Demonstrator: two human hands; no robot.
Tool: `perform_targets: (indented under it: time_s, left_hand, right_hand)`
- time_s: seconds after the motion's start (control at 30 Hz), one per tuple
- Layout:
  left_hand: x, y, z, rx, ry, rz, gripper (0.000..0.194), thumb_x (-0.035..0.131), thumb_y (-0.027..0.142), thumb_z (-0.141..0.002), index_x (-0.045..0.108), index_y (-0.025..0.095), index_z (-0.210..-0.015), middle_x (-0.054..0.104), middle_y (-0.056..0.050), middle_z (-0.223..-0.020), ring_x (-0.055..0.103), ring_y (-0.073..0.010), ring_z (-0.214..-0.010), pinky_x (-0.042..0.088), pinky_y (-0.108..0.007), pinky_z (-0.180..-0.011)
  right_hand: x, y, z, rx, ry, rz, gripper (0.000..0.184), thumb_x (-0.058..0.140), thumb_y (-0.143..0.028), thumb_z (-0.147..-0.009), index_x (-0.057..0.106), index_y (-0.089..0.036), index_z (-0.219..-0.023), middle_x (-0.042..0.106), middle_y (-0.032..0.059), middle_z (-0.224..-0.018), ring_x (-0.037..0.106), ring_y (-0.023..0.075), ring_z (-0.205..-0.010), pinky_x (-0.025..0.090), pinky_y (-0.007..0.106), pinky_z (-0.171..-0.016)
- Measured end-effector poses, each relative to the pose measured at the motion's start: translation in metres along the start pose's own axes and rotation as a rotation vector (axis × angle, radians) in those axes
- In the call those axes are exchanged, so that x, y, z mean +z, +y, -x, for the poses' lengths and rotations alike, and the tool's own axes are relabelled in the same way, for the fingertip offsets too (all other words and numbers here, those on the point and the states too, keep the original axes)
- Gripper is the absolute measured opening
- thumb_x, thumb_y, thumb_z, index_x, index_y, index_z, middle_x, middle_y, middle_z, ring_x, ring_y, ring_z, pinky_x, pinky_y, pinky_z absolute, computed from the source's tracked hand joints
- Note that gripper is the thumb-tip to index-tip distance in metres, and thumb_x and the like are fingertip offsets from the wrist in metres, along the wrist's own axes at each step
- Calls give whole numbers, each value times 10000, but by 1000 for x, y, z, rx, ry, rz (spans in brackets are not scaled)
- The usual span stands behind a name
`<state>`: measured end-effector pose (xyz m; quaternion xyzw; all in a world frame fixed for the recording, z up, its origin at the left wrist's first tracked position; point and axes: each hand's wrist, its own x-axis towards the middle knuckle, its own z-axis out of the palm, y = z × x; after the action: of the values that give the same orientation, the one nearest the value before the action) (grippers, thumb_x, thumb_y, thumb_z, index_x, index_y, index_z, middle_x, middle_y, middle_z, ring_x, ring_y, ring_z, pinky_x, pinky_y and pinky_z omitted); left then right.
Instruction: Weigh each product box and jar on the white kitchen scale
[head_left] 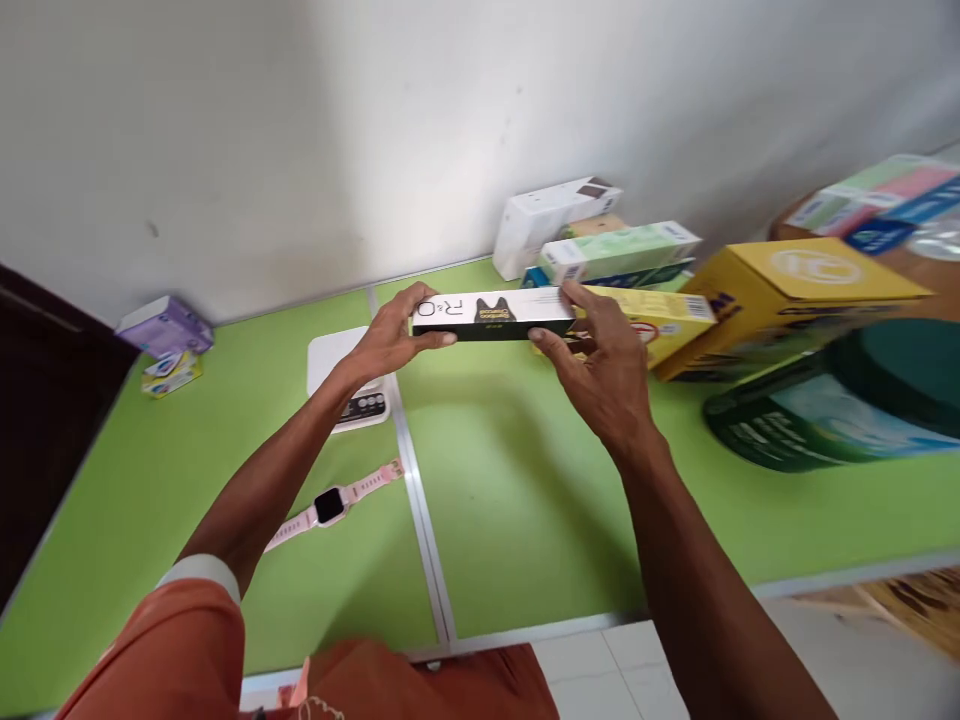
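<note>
I hold a long narrow box (491, 315), white on top and black on the side, level above the green table (510, 500). My left hand (390, 335) grips its left end, where large letters are printed. My right hand (604, 365) pinches its right end between thumb and fingers. A pink smartwatch (330, 505) lies flat on the table below my left forearm. A white kitchen scale (341, 375) sits just under my left hand.
Against the wall stand a white box (551, 220), a pale green box (615, 250) and yellow boxes (780, 295). A dark green tub (832, 405) lies at the right. A purple box (165, 325) sits far left. A metal seam (420, 510) splits the table.
</note>
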<state>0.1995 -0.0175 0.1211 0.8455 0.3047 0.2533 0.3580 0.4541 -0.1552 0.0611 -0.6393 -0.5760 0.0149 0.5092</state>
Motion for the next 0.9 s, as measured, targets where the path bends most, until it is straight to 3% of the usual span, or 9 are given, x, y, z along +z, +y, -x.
perform_targets:
  time_s: [0.1, 0.2, 0.3, 0.37, 0.6, 0.73, 0.8, 0.9]
  left_hand:
    - [-42, -22, 57, -127, 66, -39, 494, 790, 631, -856, 607, 232, -1083, 703, -37, -1095, 645, -267, -1050, 523, -381, -873]
    - [-75, -51, 104, -224, 165, -76, 523, 792, 635, -840, 629, 236, -1136, 706, -45, -1110, 652, -278, -1083, 540, -398, -913]
    - [-93, -81, 135, -284, 282, -124, 545, 810, 625, -819, 661, 243, -1177, 701, -64, -1175, 633, -305, -1169, 538, -447, -1016]
    - [-95, -98, 146, -306, 314, -125, 549, 819, 628, -806, 676, 249, -1176, 699, -72, -1196, 620, -321, -1201, 524, -483, -1072]
    - [-72, -132, 149, -344, 324, 7, 601, 819, 667, -790, 690, 255, -1209, 675, -93, -1263, 611, -344, -1263, 521, -522, -1131]
    - [-66, -138, 153, -332, 354, 86, 744, 819, 659, -819, 614, 276, -1424, 614, -125, -1467, 581, -349, -1398, 496, -520, -1199]
    - [-63, -141, 158, -358, 418, 153, 839, 749, 691, -887, 492, 270, -1566, 555, -161, -1576, 550, -353, -1473, 493, -514, -1211]
    - [-55, -144, 163, -400, 555, 221, 785, 519, 729, -1024, 411, 234, -1623, 575, -186, -1590, 553, -339, -1499, 476, -523, -1239]
  right_hand:
    - [52, -28, -1, -6, -107, -185, 638, 747, -572, -943, 636, -231, -1471, 680, 160, -1408, 718, 273, -981, 662, 433, -765]
    - [110, -57, -1, 13, -219, -354, 628, 764, -560, -918, 657, -231, -1442, 698, 141, -1386, 724, 256, -951, 652, 409, -710]
    - [153, -77, 0, 47, -336, -447, 595, 763, -544, -911, 676, -242, -1416, 709, 130, -1377, 728, 276, -1034, 649, 417, -724]
    - [170, -82, 4, 70, -380, -450, 585, 767, -539, -901, 691, -235, -1394, 718, 136, -1360, 721, 294, -1090, 644, 431, -747]
    - [181, -75, 15, 145, -375, -386, 611, 777, -485, -855, 688, -232, -1403, 715, 148, -1389, 697, 319, -1214, 621, 495, -903]
    - [187, -73, 20, 152, -349, -428, 636, 763, -538, -870, 673, -239, -1423, 700, 155, -1438, 687, 324, -1279, 621, 487, -928]
    - [191, -73, 24, 182, -332, -467, 697, 739, -585, -894, 638, -213, -1474, 676, 185, -1478, 674, 327, -1319, 620, 482, -949]
    - [194, -72, 32, 247, -305, -530, 770, 674, -651, -942, 595, -153, -1524, 660, 231, -1500, 673, 324, -1329, 606, 494, -1013]
